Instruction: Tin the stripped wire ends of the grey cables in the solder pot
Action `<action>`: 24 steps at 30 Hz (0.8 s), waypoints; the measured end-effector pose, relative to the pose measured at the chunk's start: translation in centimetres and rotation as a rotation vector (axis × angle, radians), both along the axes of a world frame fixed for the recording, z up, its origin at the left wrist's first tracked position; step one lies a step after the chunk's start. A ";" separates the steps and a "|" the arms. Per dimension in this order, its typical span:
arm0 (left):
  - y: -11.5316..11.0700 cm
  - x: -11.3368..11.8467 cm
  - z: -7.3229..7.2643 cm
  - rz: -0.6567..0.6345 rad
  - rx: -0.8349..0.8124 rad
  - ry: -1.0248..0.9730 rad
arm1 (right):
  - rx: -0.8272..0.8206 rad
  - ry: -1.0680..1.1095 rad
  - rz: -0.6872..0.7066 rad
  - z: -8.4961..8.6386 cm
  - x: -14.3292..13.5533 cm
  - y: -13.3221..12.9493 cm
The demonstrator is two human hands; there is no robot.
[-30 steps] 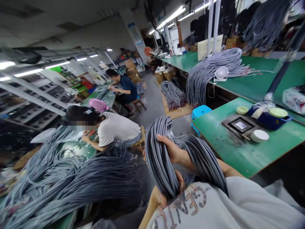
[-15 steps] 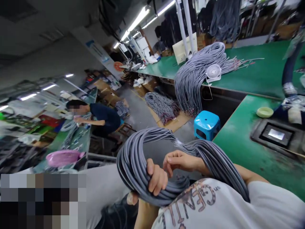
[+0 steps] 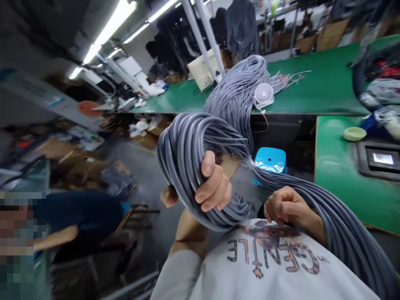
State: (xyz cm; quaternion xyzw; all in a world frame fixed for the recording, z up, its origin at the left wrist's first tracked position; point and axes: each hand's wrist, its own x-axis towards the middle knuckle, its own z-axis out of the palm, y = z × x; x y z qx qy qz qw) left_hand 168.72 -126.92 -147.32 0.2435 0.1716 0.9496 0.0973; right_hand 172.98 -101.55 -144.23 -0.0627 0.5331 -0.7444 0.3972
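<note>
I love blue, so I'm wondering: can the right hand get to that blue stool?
Probably not: the blue stool looks too far off, and the grey cables run across between it and the right hand.

Workshop, tube lights [image 3: 109, 27] on, ceiling [image 3: 46, 25] dark.
Long green bench [image 3: 312, 93] runs across the view beyond the left hand [image 3: 212, 183] and right hand [image 3: 289, 208]; pale posts [image 3: 197, 35] stand up at it, cartons [image 3: 333, 35] behind. Green table [image 3: 339, 175] right of the right hand, blue stool [image 3: 270, 158] beyond that hand. Grey floor [image 3: 146, 183] with a yellow line [image 3: 142, 148] past the left hand. Farther left of that hand: pale pillar [image 3: 46, 93], slanted in view, cardboard [image 3: 51, 148] and a wooden stool [image 3: 137, 208], all blurred.
</note>
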 end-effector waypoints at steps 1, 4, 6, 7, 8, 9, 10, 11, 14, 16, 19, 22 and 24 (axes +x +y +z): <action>-0.2 -2.6 -0.1 -0.054 0.051 0.130 | 0.013 0.038 -0.041 0.1 -0.8 -0.3; 0.4 -10.4 0.4 -0.279 0.312 0.580 | 0.052 0.141 -0.152 -0.2 -3.4 0.0; 1.0 -15.2 1.4 -0.407 0.420 0.640 | 0.067 0.199 -0.251 -1.0 -5.3 0.8; 1.4 -17.3 1.9 -0.444 0.449 0.612 | 0.070 0.223 -0.314 -1.4 -6.4 1.3; 1.7 -19.4 2.5 -0.455 0.465 0.570 | 0.070 0.245 -0.372 -1.9 -7.5 1.7; 2.1 -21.3 3.2 -0.443 0.463 0.517 | 0.070 0.267 -0.417 -2.3 -8.6 2.1; 2.5 -23.2 3.9 -0.413 0.444 0.452 | 0.069 0.286 -0.448 -2.6 -9.8 2.5; 2.9 -25.0 4.8 -0.385 0.417 0.391 | 0.071 0.304 -0.471 -2.7 -10.9 2.8; 4.2 -30.1 7.8 -0.396 0.335 0.243 | 0.087 0.353 -0.524 -2.5 -13.9 3.3; 5.2 -33.6 9.8 -0.374 0.294 0.154 | 0.128 0.372 -0.596 -2.0 -15.7 3.3; 7.2 -39.2 12.0 -0.189 0.149 0.029 | 0.211 0.409 -0.692 -1.5 -18.0 3.1; 9.8 -45.2 13.1 -0.119 -0.002 -0.002 | 0.277 0.470 -0.744 -1.8 -20.3 2.9; 11.5 -49.4 13.2 -0.136 -0.027 0.025 | 0.331 0.510 -0.791 -2.4 -22.2 2.7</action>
